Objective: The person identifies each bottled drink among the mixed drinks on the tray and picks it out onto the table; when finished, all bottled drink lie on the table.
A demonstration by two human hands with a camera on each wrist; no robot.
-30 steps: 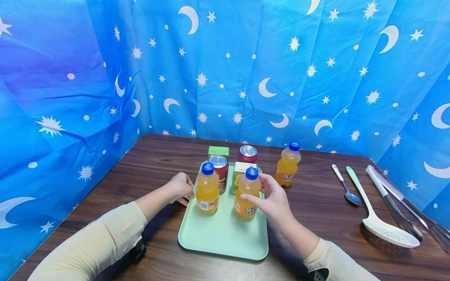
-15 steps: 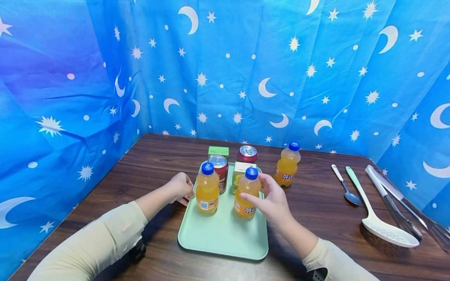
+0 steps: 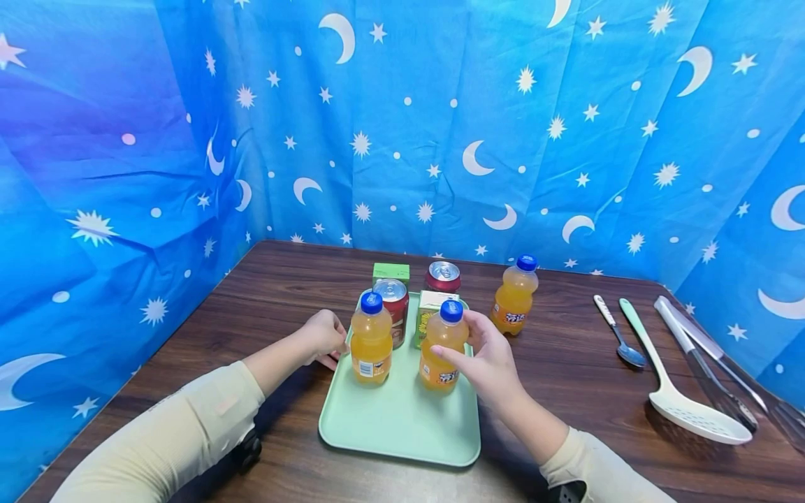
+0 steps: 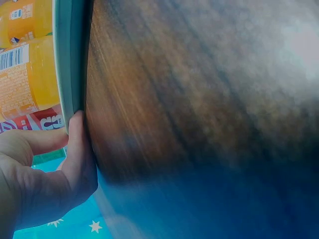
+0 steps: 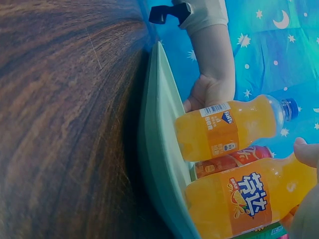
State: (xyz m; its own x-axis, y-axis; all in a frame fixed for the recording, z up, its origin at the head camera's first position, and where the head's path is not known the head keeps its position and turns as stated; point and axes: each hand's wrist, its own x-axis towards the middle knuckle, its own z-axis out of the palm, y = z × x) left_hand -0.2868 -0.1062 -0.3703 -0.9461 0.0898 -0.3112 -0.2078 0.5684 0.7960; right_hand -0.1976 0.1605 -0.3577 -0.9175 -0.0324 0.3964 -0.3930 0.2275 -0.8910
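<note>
Held bottle [image 3: 439, 374] stands upright on the tray [image 3: 402, 429], in the right hand's [image 3: 487, 356] curled grip: thumb across its near side, fingers round the far side. No real change over the last second: bottle, both hands and tray stay put, so this reads as a steadying pause, bottle likely set down but not released. Left hand [image 3: 323, 334] pinches the tray's left rim. Second bottle [image 3: 371, 342] stands on the tray just right of the left hand, front can [image 3: 397, 307] right behind it. Flower carton [image 3: 428, 320] sits just beyond the held bottle. Third bottle [image 3: 513, 300] is on the table [image 3: 566, 377], beyond the right hand; slotted ladle [image 3: 698, 418] well off to that hand's right. Hard to make out: the right fingertips, mostly behind the held bottle; bases of the green box [image 3: 390, 272] and rear can [image 3: 443, 281], so can't tell whether they're on the tray. Whisk-like tool [image 3: 789, 423] is cut off at the right edge.
</note>
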